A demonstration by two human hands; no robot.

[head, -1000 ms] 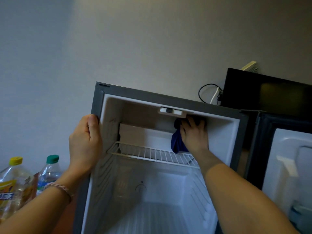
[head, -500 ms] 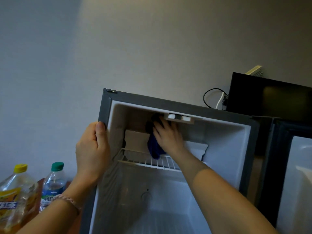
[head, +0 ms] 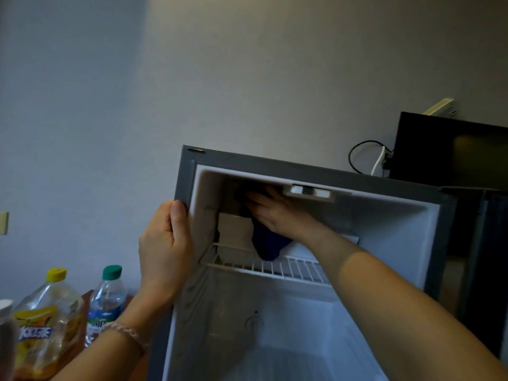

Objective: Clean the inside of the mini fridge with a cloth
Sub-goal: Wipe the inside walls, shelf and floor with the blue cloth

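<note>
At lower left, the left hand (head: 165,243) grips the mini fridge (head: 316,167) frame's left edge. Deeper, at centre, the right hand (head: 277,213) presses the blue cloth (head: 268,243) flat-fingered against the ceiling's left corner (loose end dangling toward the wire shelf (head: 275,266)); unwiped walls lie below.

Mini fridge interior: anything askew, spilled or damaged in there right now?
Nothing stands out. The wire shelf sits level, the walls look unmarked, and the right hand presses the blue cloth under the ceiling, upper left.
</note>
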